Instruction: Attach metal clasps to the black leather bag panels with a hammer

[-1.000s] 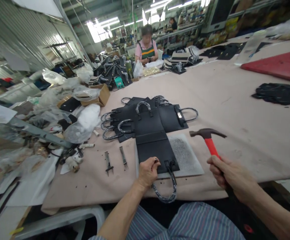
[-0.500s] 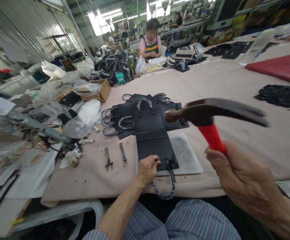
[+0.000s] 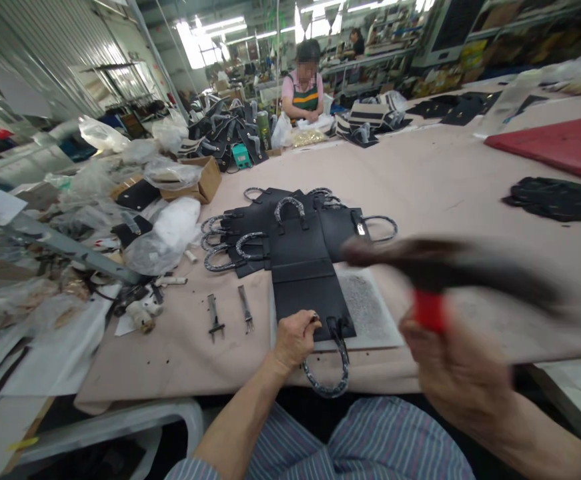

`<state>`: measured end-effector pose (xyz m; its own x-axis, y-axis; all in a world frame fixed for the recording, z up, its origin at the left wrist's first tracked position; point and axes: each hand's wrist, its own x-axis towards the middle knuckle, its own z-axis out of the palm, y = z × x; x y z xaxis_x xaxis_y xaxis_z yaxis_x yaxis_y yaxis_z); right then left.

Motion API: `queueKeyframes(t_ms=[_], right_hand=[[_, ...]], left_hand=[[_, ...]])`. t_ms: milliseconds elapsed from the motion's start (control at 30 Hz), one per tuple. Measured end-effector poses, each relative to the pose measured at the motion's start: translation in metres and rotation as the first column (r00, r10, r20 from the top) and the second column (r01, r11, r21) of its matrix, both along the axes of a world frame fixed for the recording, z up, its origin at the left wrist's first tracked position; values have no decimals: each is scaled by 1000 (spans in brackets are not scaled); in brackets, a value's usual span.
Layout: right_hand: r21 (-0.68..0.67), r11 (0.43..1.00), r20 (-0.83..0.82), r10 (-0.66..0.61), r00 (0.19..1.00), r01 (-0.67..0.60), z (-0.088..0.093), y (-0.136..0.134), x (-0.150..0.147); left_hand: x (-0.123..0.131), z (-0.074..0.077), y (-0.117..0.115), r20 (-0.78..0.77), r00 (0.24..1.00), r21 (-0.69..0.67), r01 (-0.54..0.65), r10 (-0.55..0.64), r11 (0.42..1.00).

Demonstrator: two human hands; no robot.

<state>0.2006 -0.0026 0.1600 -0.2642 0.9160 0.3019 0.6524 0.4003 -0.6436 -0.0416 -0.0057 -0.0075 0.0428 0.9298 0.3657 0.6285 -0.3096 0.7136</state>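
Note:
My right hand is wrapped round the red handle of a claw hammer, raised over the table and smeared by motion. Low on the black bag panel, my left hand pinches something small with a shiny top; its kind is hidden by the fingers. That panel lies flat, its lower part on a pale grey-topped slab. A plastic-wrapped handle loops from its near edge. Several more black panels with wrapped handles lie fanned beyond it.
Two forked metal punches lie left of the slab. Plastic bags and a cardboard box crowd the left side. A red sheet and a black bundle lie right. A person sits across the table.
The hammer in my right hand has swung lower, its head now blurred. My left hand keeps its pinch at the same spot on the panel.

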Motion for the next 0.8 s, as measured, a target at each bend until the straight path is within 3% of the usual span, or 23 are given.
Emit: queueKeyframes(t_ms=[67, 167, 233, 333, 433, 500, 600, 667, 733, 800], right_hand=[[-92, 988, 172, 137, 975, -123, -25, 0, 3], [-165, 977, 372, 191, 908, -138, -52, 4, 18], [-191, 979, 385, 142, 912, -72, -63, 11, 32], [-317, 948, 262, 51, 964, 36, -83, 24, 55], [-520, 836, 114, -132, 985, 172, -114, 42, 78], [-580, 776, 117, -222, 968, 249, -135, 54, 92], [-388, 847, 365, -222, 904, 364, -154, 70, 106], [-230, 888, 507, -240, 828, 399, -157, 75, 104], [-94, 933, 523, -250, 815, 347, -154, 74, 88], [60, 980, 469, -198, 861, 192, -150, 67, 59]], left_hand=[[0, 0, 0, -16, 1000, 1, -8, 8, 1000], [0, 2, -1, -12, 1000, 11, -4, 5, 1000], [0, 3, -1, 1, 1000, 7, -1, 1, 1000], [1, 3, -2, 2, 1000, 6, -3, 3, 1000], [1, 4, -2, -18, 1000, 31, -1, 1, 1000], [1, 5, -3, -28, 1000, 44, 0, 1, 999], [1, 9, -3, -27, 1000, 45, 2, -1, 999], [0, 11, -3, -25, 1000, 38, 2, -1, 999], [1, 13, -3, -12, 1000, 30, 2, -1, 1000], [2, 14, -4, 6, 1000, 18, 3, -3, 1000]])
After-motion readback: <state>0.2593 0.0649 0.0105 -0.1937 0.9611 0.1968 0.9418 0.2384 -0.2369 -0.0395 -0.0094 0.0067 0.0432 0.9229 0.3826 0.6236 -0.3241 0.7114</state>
